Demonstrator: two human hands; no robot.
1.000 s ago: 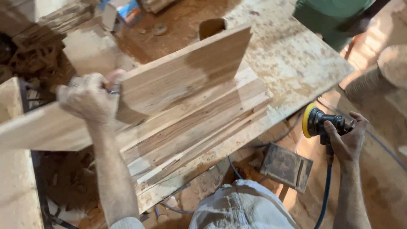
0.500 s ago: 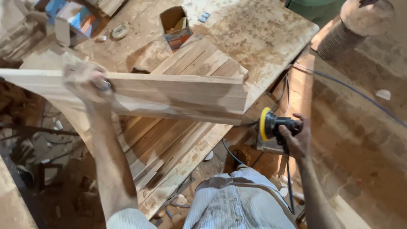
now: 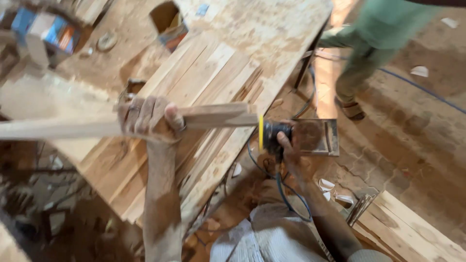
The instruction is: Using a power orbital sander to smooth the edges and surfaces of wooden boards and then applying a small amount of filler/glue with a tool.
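A dust-caked desk point(image 3: 291, 29) carries a stack of planks point(image 3: 194, 97), the landmark here. Just above the stack's near edge, a long wooden board point(image 3: 73, 128) hangs level, the left hand point(image 3: 148, 119) gripping it with fingers clamped over the top. At the board's right end, off the stack's near-right corner, the right hand point(image 3: 291, 145) has its fingers wrapped round a black sander with a yellow disc point(image 3: 269, 135), the disc edge nearly meeting the wood. Good practice, judging from this: brace the board firmly and present the disc squarely with light pressure. Beyond the desk stands another person's leg point(image 3: 359, 73).
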